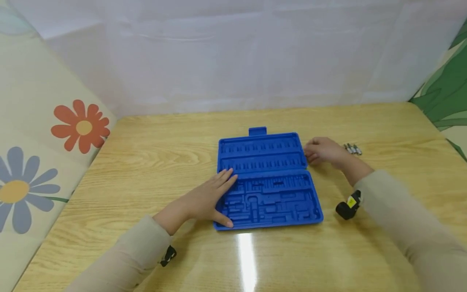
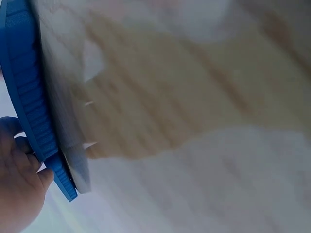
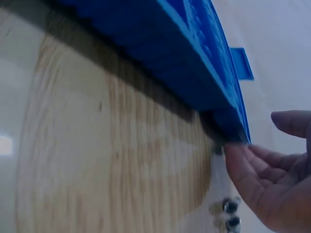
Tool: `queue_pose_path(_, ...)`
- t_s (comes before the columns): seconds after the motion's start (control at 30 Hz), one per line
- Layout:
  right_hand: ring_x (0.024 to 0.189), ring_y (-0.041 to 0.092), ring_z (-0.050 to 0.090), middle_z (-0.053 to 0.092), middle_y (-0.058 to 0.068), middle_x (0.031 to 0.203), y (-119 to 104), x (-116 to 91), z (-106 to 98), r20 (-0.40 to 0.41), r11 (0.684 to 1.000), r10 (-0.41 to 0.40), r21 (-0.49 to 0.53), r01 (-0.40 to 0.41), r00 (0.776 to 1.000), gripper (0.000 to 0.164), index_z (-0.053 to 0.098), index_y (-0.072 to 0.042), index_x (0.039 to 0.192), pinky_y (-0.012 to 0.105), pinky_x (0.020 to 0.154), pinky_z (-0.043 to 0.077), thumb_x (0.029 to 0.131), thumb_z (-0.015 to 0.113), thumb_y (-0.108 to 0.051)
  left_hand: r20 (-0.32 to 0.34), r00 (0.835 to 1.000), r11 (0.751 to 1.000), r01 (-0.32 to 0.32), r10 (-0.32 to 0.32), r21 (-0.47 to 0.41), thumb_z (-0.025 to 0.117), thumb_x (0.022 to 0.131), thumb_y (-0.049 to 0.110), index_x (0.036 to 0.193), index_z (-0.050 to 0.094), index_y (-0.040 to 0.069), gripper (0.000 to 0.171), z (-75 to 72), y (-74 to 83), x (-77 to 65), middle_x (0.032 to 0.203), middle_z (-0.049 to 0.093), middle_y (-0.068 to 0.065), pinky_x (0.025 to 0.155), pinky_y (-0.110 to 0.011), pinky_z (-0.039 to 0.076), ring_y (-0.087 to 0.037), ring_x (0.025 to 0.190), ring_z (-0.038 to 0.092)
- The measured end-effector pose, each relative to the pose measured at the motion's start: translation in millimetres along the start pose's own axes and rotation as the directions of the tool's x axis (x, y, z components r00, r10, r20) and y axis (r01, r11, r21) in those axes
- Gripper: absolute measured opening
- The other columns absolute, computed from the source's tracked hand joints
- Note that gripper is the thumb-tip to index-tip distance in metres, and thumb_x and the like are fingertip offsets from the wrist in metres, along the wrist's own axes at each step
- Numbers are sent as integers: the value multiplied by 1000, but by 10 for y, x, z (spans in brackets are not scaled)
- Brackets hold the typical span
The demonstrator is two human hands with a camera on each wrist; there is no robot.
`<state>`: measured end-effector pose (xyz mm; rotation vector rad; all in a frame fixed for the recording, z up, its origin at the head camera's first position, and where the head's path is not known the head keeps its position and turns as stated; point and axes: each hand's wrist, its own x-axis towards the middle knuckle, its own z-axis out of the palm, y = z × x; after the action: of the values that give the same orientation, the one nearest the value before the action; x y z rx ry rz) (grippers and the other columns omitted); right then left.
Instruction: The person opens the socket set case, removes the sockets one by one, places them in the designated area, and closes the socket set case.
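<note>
A blue plastic tool case point(image 1: 271, 209) lies unfolded on the table, its moulded recesses facing up. Across its left edge rests my left hand point(image 1: 208, 198), fingers spread and thumb near the front corner. Beside the right edge of the far half is my right hand point(image 1: 324, 151), fingers bent loosely. The right wrist view shows this hand point(image 3: 272, 187) with thumb and fingers apart, fingertips by the case's side wall point(image 3: 160, 53). A small dark piece point(image 3: 217, 150) appears at a fingertip, too blurred to identify. Several small metal pieces point(image 1: 352, 149), resembling sockets, lie right of that hand.
The wood-grained table point(image 1: 157, 154) carries the case. A white sheet point(image 1: 233, 61) hangs behind it. Flower-patterned fabric point(image 1: 33, 121) borders the left side, and green leaf-patterned fabric point(image 1: 450, 89) the right. The case's latch tab point(image 1: 257, 131) sticks out at the back.
</note>
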<state>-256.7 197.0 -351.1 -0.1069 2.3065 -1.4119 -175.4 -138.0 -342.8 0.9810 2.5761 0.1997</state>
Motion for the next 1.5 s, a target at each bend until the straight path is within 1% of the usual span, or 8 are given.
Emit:
queue_pose_path(0.3, 117, 37, 31, 26, 24, 133, -143, 208, 180, -117, 974, 139, -165, -157, 983, 58, 22, 4, 133, 48, 92, 29, 89, 46, -26, 11, 1000, 1000, 1, -1, -17, 54, 59, 70, 139, 5, 8, 113, -6, -10, -11, 143, -5, -9, 102, -41, 11, -25, 129, -6)
queue_pose_path(0.5, 122, 36, 24, 24, 21, 136, -204, 298, 202, -141, 984, 153, -67, -164, 978, 60, 19, -1, 136, 50, 95, 24, 88, 50, -16, 8, 1000, 999, 18, -17, -30, 54, 59, 70, 139, 5, 8, 113, 5, -22, -24, 143, -6, -9, 102, -41, 11, -25, 128, -7)
queue_pose_path(0.77, 98, 33, 48, 46, 23, 110, -167, 215, 163, -186, 998, -3, 64, 15, 983, 60, 22, -4, 135, 40, 83, 41, 84, 54, -4, -18, 1000, 999, -5, 6, 49, 53, 63, 68, 139, 11, 7, 106, -5, -44, -17, 143, 1, -11, 101, -42, 12, -27, 129, -1)
queue_pose_path(1.0, 87, 28, 49, 49, 19, 99, -221, 66, 155, -233, 977, -214, -61, 206, 949, 47, 32, -2, 125, 39, 72, 42, 84, 55, -4, -142, 990, 1000, 22, -23, -2, 55, 77, 52, 133, 33, 4, 77, -178, -121, -99, 141, 17, -10, 100, -43, 18, -29, 127, 14)
queue_pose_path(1.13, 86, 27, 48, 51, 18, 97, -171, -6, 175, -260, 946, -321, -126, 297, 911, 39, 38, 0, 117, 37, 70, 42, 83, 56, -6, -346, 937, 997, 32, -54, -69, 55, 83, 38, 126, 44, 3, 56, -273, -147, -167, 138, 27, -10, 94, -44, 29, -29, 122, 28)
queue_pose_path(1.27, 90, 27, 49, 52, 16, 100, -118, -76, 185, -297, 933, -359, -143, 331, 885, 35, 42, -2, 113, 39, 74, 43, 82, 58, -7, -551, 825, 983, 33, -128, -178, 55, 85, 25, 128, 39, 3, 52, -366, -144, -200, 131, 37, -14, 84, -44, 39, -30, 113, 41)
queue_pose_path(1.37, 90, 26, 50, 52, 14, 99, -91, -138, 186, -307, 926, -376, -157, 343, 874, 34, 43, -3, 112, 38, 75, 43, 82, 59, -7, -624, 757, 952, -7, -194, -305, 55, 85, 21, 133, 30, 4, 57, -423, -137, -201, 131, 37, -14, 83, -41, 41, -28, 110, 44)
queue_pose_path(1.5, 85, 24, 51, 52, 13, 95, -70, -219, 203, -301, 912, -408, -166, 374, 862, 34, 45, -3, 111, 36, 70, 44, 81, 60, -7, -603, 759, 892, -66, -245, -446, 51, 88, 23, 136, 23, 8, 58, -474, -112, -186, 133, 34, -13, 91, -40, 34, -28, 114, 41)
